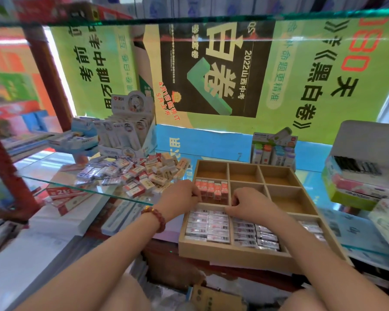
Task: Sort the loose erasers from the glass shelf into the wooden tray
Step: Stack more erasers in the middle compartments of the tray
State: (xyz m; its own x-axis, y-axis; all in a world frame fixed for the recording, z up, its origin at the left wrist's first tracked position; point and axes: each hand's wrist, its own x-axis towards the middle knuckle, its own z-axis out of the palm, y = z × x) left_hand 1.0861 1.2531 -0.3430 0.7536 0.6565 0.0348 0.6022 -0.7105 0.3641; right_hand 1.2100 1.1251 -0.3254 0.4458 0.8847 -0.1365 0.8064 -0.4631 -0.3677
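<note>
A pile of loose erasers [135, 172] in red, purple and cream wrappers lies on the glass shelf [54, 178]. To its right stands the wooden tray [234, 254] with nine compartments. Red-wrapped erasers [211, 189] stand in its middle-left compartment. Purple-wrapped erasers [208, 225] fill the front compartments. My left hand [180, 197] and my right hand [248, 202], fingers curled, reach the front edge of the red erasers' compartment. What the fingertips pinch is hidden.
A display box of correction tapes [128, 131] stands behind the pile. Another display box [273, 149] sits behind the tray and stacked boxes [359, 182] lie to its right. Books and red boxes [63, 196] lie under the shelf at left.
</note>
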